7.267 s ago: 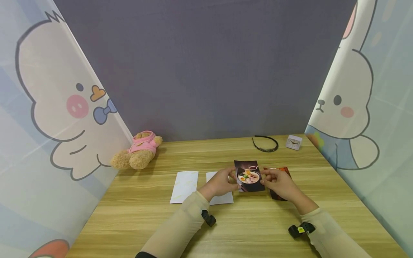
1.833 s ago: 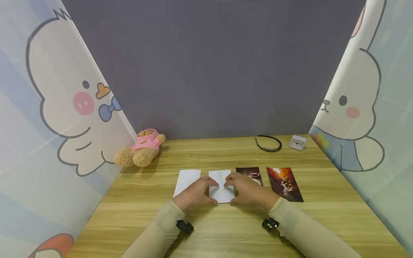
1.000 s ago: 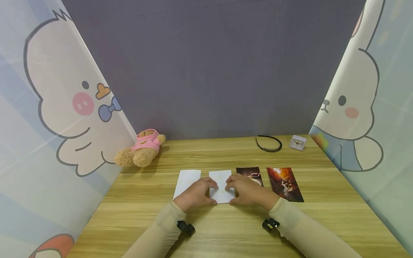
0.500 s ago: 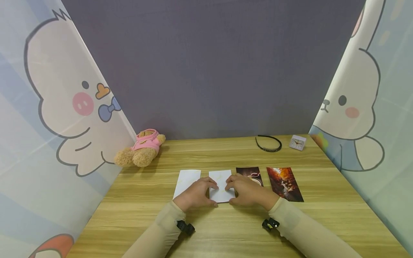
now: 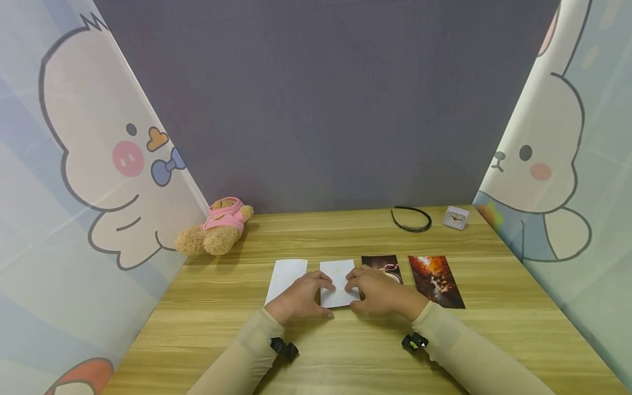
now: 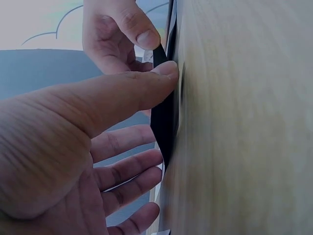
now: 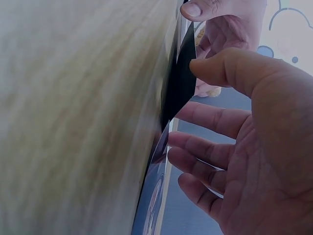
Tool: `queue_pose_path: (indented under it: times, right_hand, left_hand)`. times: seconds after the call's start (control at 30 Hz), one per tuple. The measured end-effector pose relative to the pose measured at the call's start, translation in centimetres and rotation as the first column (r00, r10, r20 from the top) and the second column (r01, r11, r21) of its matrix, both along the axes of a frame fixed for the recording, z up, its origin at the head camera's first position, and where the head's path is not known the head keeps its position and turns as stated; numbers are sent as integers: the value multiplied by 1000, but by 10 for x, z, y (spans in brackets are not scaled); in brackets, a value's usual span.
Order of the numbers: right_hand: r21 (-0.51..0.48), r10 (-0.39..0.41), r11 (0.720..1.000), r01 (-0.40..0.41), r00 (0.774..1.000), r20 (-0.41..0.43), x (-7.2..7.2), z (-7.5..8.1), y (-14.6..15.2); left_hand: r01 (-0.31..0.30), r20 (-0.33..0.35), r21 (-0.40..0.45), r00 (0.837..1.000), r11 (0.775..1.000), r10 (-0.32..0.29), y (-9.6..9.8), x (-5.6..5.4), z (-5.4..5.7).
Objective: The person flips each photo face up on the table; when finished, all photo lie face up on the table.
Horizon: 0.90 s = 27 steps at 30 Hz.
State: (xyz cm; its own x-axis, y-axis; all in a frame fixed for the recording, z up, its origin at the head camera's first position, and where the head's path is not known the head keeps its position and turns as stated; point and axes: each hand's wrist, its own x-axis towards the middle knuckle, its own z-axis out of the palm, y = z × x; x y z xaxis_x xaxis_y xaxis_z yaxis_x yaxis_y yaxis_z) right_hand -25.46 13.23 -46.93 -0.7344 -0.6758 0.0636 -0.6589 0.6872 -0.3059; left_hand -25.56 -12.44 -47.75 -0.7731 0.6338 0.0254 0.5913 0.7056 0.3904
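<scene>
In the head view, a photo (image 5: 338, 274) lies white side up at the middle of the row. My left hand (image 5: 302, 297) holds its left side and my right hand (image 5: 382, 293) its right side, thumbs at the near corners and fingers reaching over the top. From the left wrist, the photo's dark underside (image 6: 164, 129) shows, its near edge raised off the wood. The right wrist view also shows that dark face (image 7: 181, 81), tilted, between both thumbs. Another white-backed photo (image 5: 286, 277) lies left, partly behind my left hand. A food photo (image 5: 380, 263) is partly covered by my right hand.
An autumn-coloured photo (image 5: 436, 281) lies face up at the right on the wooden table (image 5: 345, 356). Farther back are a black headband (image 5: 412, 228) and a small white clock (image 5: 455, 218). A teddy bear in pink (image 5: 219, 225) lies at the back left.
Seven seconds ago both hands held up the food photo; now it lies face up. My hands have moved left to the white-backed photo, and its near edge has risen slightly over the last second.
</scene>
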Motion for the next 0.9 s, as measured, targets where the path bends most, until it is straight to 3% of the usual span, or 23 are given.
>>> queue_pose_path:
  times: [0.4,0.73,0.9]
  right_hand:
    - [-11,17,1000,-17,999,-32,-3,-1,1]
    - [-22,19,1000,-19,1000,-17,-1,2,2]
    - [-31,20,999,-20,1000,-11,-1,3,3]
  left_hand:
    - [-14,34,32,999,999,13,0,4,4]
    - [29,7,102,1000,994,-29,-3,0,2]
    - [-30,74,134,997,990,20,-3,2,5]
